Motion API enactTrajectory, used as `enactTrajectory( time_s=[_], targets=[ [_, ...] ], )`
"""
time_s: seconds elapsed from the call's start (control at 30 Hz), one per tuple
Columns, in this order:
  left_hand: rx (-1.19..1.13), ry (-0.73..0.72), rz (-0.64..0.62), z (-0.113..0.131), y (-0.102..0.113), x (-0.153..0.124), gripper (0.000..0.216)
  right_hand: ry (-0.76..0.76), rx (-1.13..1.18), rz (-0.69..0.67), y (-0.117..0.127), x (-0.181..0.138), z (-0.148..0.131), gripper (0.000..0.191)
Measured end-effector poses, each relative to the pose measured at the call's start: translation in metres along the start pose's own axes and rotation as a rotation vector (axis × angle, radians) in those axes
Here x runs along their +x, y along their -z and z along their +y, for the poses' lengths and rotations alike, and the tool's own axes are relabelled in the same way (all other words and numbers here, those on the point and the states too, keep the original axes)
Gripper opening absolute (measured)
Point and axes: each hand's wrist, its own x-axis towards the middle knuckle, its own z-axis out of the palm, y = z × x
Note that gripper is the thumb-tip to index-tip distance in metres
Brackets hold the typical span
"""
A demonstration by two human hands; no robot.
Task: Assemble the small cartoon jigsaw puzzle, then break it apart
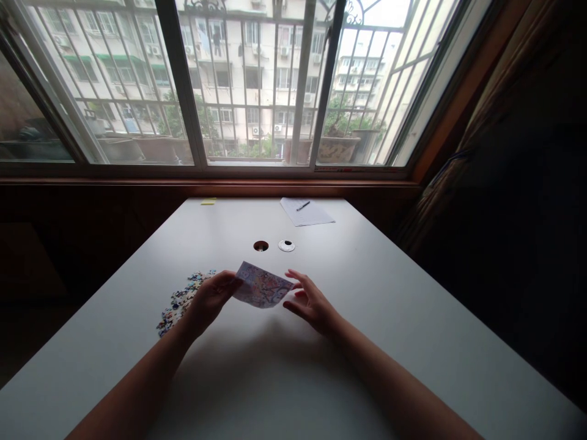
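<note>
My left hand (215,299) pinches the left edge of a small printed picture sheet (263,286), held tilted above the white table (321,379). Colourful, fine-patterned print covers the sheet. At its right corner my right hand (312,302) has its fingers apart, the thumb below and the fingertips very near or touching the edge; I cannot tell which. A pile of jigsaw puzzle pieces (177,305) lies loose on the table, partly hidden behind my left hand and forearm.
Toward the back are a round hole (261,245) in the tabletop and a round cover (287,245) beside it. Farther off lie paper sheets (307,214) with a pen (303,206) and yellow sticky notes (208,201). A barred window (247,91) rises behind; a curtain (486,116) hangs right.
</note>
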Motion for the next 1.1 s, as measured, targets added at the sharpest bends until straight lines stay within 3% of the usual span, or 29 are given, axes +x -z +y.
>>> enactTrajectory(
  time_s=[0.13,0.23,0.4,0.53,0.63,0.73,0.9,1.03,1.1],
  targets=[
    [-0.018,0.033,-0.059,0.003,-0.010,0.000,0.032,0.009,0.087,-0.030,0.003,0.002,0.000,0.032],
    [0.035,0.025,-0.026,0.003,-0.011,0.001,0.031,0.055,0.071,0.010,0.005,0.002,-0.005,0.029],
    [0.189,-0.102,0.130,0.002,-0.003,-0.001,0.024,0.106,0.004,0.292,0.008,0.000,-0.017,0.024],
    [0.140,-0.131,-0.023,0.009,-0.008,-0.008,0.033,0.161,-0.085,0.421,0.011,-0.004,-0.022,0.013],
    [-0.071,-0.050,-0.226,0.014,-0.021,-0.012,0.058,0.295,-0.202,0.329,0.009,-0.008,-0.027,0.015],
    [-0.097,0.017,-0.293,0.016,-0.031,-0.012,0.050,0.446,-0.352,0.155,0.003,-0.010,-0.032,0.020],
    [0.192,0.057,-0.164,0.014,-0.028,-0.004,0.033,0.512,-0.435,-0.010,-0.002,-0.009,-0.035,0.023],
    [0.297,0.131,-0.094,0.011,-0.002,0.004,0.027,0.476,-0.366,0.006,0.001,-0.007,-0.031,0.024],
    [0.366,0.153,-0.056,0.009,0.017,0.008,0.033,0.425,-0.327,0.034,0.003,-0.006,-0.029,0.023]
  ],
)
